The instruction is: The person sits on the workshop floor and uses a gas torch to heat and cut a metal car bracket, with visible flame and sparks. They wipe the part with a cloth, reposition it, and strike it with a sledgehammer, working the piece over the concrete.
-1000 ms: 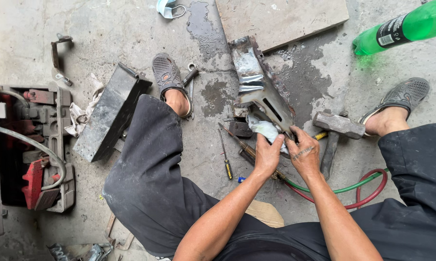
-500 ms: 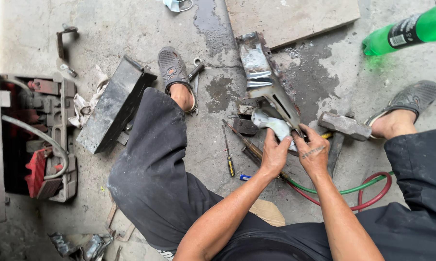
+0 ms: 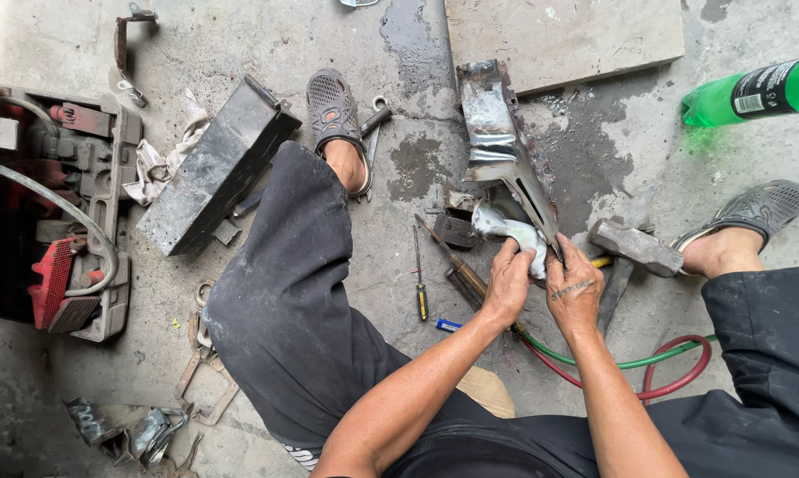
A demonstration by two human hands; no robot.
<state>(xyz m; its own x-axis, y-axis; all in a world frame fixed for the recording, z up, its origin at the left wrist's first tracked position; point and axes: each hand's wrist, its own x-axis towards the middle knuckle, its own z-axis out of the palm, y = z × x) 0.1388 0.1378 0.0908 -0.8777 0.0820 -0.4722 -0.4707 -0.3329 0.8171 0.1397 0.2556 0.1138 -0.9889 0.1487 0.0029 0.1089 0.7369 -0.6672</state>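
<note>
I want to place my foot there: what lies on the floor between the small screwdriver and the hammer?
In the head view, both hands, left hand and right hand, a rag and hoses.

Change over one second. The left hand [image 3: 508,285] and right hand [image 3: 574,285], earlier set together over the near end of the bent metal bracket [image 3: 504,150], now sit slightly apart. The whitish rag [image 3: 514,232] shows more fully beyond the left fingers. The view has drifted: the green bottle [image 3: 753,93] lies lower in frame, and the red tool case [image 3: 58,221] farther in from the left edge.
</note>
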